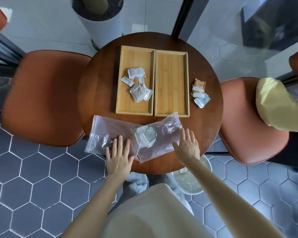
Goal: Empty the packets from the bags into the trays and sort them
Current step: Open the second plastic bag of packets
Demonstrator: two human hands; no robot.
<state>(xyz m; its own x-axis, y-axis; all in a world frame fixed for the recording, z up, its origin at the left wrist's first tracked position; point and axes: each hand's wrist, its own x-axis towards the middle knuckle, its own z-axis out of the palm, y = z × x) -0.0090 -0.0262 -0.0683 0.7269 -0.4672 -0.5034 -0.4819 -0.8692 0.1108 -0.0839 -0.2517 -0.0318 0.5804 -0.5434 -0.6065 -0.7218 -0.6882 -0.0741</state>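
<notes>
**Packets still in the bag lie between the two hands**

Packets [145, 137] sit bunched inside the clear plastic bags [110, 134] at the near edge of the round table [96, 100], at about six o'clock on the tabletop. Two bags overlap there, and which one holds the clump cannot be told.

Going left to right: the left hand [119, 156] lies flat, fingers spread, palm down on the left bag's near corner, pinching nothing. The clump lies at about one o'clock from it. The right bag [162, 134] has its long axis running from roughly seven o'clock up toward one o'clock. The right hand [187, 146] is also spread and open on or just over that bag's right edge, with the clump at about ten o'clock from it. Both hands are near it; the right looks slightly nearer.

Beyond, at twelve o'clock, the left tray [120, 79] holds a loose heap of packets, the right tray [170, 100] is bare, and a small pile [199, 93] rests on the table at three o'clock.

Likely next, a hand must lift the bag and tip the clump out.
</notes>
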